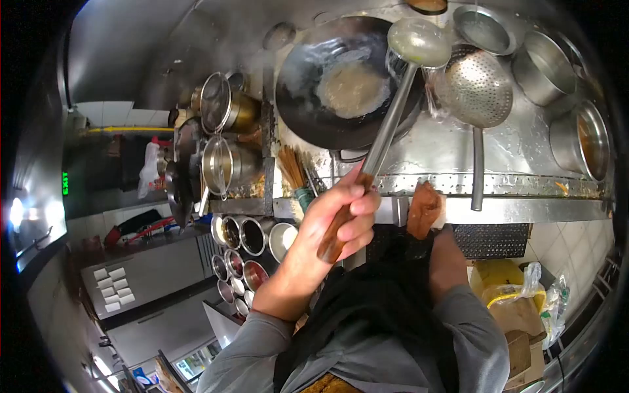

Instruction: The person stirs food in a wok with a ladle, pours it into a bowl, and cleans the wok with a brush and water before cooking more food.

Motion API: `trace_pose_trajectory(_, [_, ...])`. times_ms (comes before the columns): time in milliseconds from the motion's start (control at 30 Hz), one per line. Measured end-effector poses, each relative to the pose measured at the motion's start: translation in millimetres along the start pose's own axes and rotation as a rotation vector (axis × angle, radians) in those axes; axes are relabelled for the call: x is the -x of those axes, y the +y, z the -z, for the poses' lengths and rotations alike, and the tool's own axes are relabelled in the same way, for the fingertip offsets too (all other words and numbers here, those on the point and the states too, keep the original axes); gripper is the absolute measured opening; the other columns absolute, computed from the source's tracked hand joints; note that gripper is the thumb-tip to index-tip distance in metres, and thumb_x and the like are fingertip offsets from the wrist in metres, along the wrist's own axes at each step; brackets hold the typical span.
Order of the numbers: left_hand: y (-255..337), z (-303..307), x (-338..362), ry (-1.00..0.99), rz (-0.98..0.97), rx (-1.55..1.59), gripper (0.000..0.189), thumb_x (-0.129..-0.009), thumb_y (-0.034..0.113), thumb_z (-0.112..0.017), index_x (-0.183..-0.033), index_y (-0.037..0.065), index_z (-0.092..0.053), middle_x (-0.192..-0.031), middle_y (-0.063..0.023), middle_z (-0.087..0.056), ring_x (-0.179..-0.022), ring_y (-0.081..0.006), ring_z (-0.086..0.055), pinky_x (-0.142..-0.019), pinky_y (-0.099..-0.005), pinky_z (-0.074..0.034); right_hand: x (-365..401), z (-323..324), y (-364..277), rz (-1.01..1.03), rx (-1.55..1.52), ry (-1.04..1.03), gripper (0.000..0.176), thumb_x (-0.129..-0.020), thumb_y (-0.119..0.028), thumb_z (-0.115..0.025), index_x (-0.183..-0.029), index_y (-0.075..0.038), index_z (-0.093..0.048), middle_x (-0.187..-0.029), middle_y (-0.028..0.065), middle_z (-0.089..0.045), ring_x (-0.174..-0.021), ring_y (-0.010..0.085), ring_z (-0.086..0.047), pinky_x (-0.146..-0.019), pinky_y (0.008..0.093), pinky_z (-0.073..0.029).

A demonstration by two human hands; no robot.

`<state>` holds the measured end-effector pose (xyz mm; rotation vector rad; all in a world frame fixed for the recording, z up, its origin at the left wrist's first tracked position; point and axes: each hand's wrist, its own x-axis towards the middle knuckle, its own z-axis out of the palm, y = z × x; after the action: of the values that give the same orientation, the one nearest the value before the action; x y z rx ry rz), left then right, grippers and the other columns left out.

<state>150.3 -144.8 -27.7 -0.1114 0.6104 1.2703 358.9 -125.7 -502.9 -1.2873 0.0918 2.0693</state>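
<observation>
My left hand [344,223] is wrapped round the wooden handle of a steel ladle [386,131]. The ladle's bowl hangs over the right rim of a black wok [298,118], tilted, with a wet sheen on it. In the wok lies a pale, cloudy liquid [354,90], and steam drifts above it. At the counter's front edge, a bunched reddish-brown cloth [424,209] covers most of my right hand [440,230]. The cloth appears gripped, though the fingers themselves are hidden.
A perforated skimmer [478,88] lies right of the wok, its handle jutting past the counter edge. Steel pots [542,69] stand farther right. Left are strainers over pots [223,164], a bamboo brush [291,167] and several seasoning containers [252,236]. A yellow bin [491,275] stands low right.
</observation>
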Motion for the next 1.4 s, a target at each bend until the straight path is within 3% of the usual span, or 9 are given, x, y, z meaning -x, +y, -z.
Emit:
trace_pose_trajectory(500, [21.8,111.9,132.0,0.719,-0.176,-1.012,0.073,-0.087,0.000,-0.054,-0.155,0.016,-0.031,-0.067,-0.0049,-0.053,-0.049,-0.0143,-0.051,-0.043,-0.0257,-0.042,30.2,31.3,-13.7,0.087,0.064,-0.217,0.049,-0.099,-0.049,-0.043,-0.130,-0.012,-0.053,-0.122,0.0082,-0.063,-0.115,0.0279,-0.059,-0.091,0.0432,-0.050])
trace_pose_trajectory(567, [13.6,119.8,124.4,0.834,-0.223,-1.213,0.073,-0.087,0.003,-0.055,-0.155,0.014,-0.031,-0.065,-0.0079,-0.056,-0.050,-0.0181,-0.055,-0.047,-0.0287,-0.045,-111.5,189.4,20.9,0.234,1.471,-0.059,0.050,-0.098,-0.043,-0.049,-0.133,-0.008,-0.054,-0.121,0.0128,-0.065,-0.114,0.0281,-0.061,-0.096,0.0399,-0.049])
trace_pose_trajectory(633, [-1.9,118.4,105.9,0.973,-0.340,-1.730,0.073,-0.086,0.010,-0.058,-0.154,0.012,-0.030,-0.070,-0.0171,-0.062,-0.060,-0.0277,-0.062,-0.060,-0.0353,-0.050,-34.8,130.0,-17.2,0.354,2.276,-0.154,0.033,-0.092,-0.032,-0.055,-0.091,-0.006,-0.073,-0.103,0.0263,-0.068,-0.102,0.0327,-0.066,-0.086,0.0431,-0.053])
trace_pose_trajectory(667, [-13.6,104.4,95.0,0.988,-0.421,-1.750,0.073,-0.085,0.012,-0.060,-0.152,0.011,-0.032,-0.078,-0.0219,-0.063,-0.068,-0.0341,-0.064,-0.070,-0.0375,-0.051,8.2,108.7,-35.8,0.363,2.273,-0.121,0.033,-0.092,-0.032,-0.055,-0.091,-0.006,-0.073,-0.103,0.0263,-0.068,-0.102,0.0327,-0.066,-0.086,0.0431,-0.053])
trace_pose_trajectory(700, [-23.6,88.7,83.8,0.949,-0.484,-1.840,0.071,-0.086,0.008,-0.058,-0.153,0.011,-0.033,-0.076,-0.0100,-0.062,-0.065,-0.0130,-0.056,-0.063,-0.0288,-0.049,57.6,83.5,-56.2,0.361,2.045,-0.075,0.031,-0.090,-0.032,-0.056,-0.093,-0.005,-0.073,-0.101,0.0248,-0.069,-0.101,0.0339,-0.067,-0.085,0.0432,-0.053])
trace_pose_trajectory(967, [-124.5,-26.2,-85.9,0.202,-0.688,-1.649,0.075,-0.084,0.004,-0.058,-0.154,0.014,-0.032,-0.077,-0.0083,-0.058,-0.069,-0.0125,-0.055,-0.067,-0.0268,-0.048,159.5,195.0,-202.9,0.392,1.236,0.430,0.033,-0.081,-0.032,-0.064,-0.097,-0.004,-0.073,-0.097,0.0180,-0.072,-0.095,0.0331,-0.068,-0.084,0.0386,-0.051])
trace_pose_trajectory(1100, [-195.9,-81.6,-218.7,-0.110,-0.845,-1.689,0.068,-0.086,0.017,-0.059,-0.150,0.025,-0.038,-0.090,-0.0246,-0.067,-0.085,-0.0401,-0.067,-0.076,-0.0440,-0.053,223.2,235.8,-255.2,0.609,0.989,0.499,0.021,-0.085,-0.021,-0.063,-0.092,-0.002,-0.071,-0.077,0.0056,-0.068,-0.074,0.0176,-0.062,-0.071,0.0338,-0.050])
trace_pose_trajectory(1133, [-206.8,-123.8,-223.6,-0.058,-0.521,-1.806,0.066,-0.086,0.016,-0.057,-0.149,0.022,-0.040,-0.095,-0.0251,-0.067,-0.089,-0.0396,-0.067,-0.079,-0.0449,-0.052,228.0,246.7,-256.6,0.616,0.988,0.511,0.021,-0.085,-0.021,-0.063,-0.092,-0.002,-0.071,-0.077,0.0056,-0.068,-0.074,0.0176,-0.062,-0.071,0.0338,-0.050])
trace_pose_trajectory(1400, [-311.0,-99.1,-354.6,-0.335,-0.556,-2.061,0.067,-0.088,0.014,-0.058,-0.151,0.013,-0.034,-0.118,-0.0304,-0.059,-0.107,-0.0412,-0.062,-0.094,-0.0456,-0.049,239.3,240.8,-219.9,0.688,0.798,0.280,0.005,-0.094,-0.011,-0.061,-0.096,-0.007,-0.064,-0.073,-0.0050,-0.056,-0.061,0.0059,-0.047,-0.056,0.0228,-0.039])
